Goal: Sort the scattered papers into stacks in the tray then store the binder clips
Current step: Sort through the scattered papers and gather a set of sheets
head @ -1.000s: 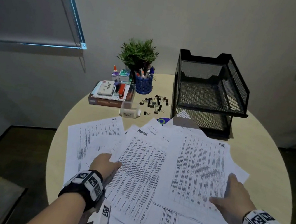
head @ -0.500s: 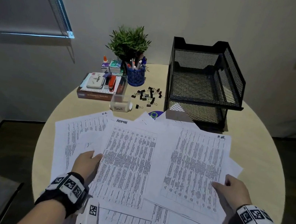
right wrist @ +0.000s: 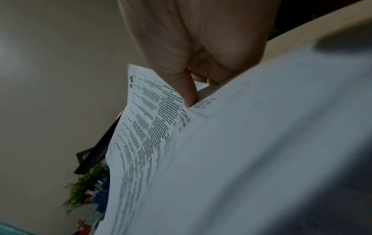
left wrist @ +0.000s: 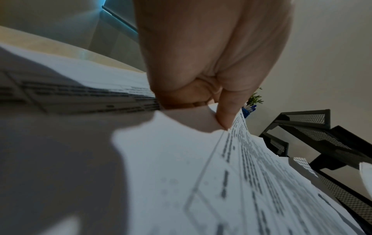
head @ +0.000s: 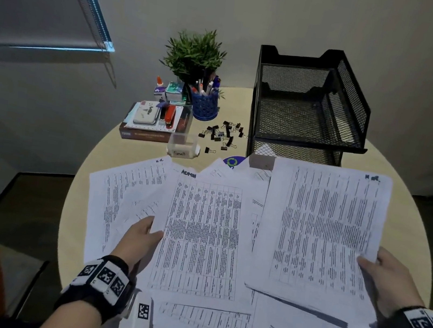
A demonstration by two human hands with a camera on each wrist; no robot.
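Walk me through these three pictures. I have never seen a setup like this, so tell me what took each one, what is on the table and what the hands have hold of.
There is no machine: a person wears three cameras, one on the head and one on each wrist, in bands with black-and-white markers.

The head view looks down on a round table. On it lie scattered printed papers, loose binder clips, a black mesh tray with two tiers, a blue pen cup, a small plant and a small clear box labelled "Small".

The left hand pinches the edge of the sheet headed ADMIN. The right hand pinches another printed sheet, lifted off the pile.

Each wrist view looks along its hand from close up: thumb on paper, left and right.
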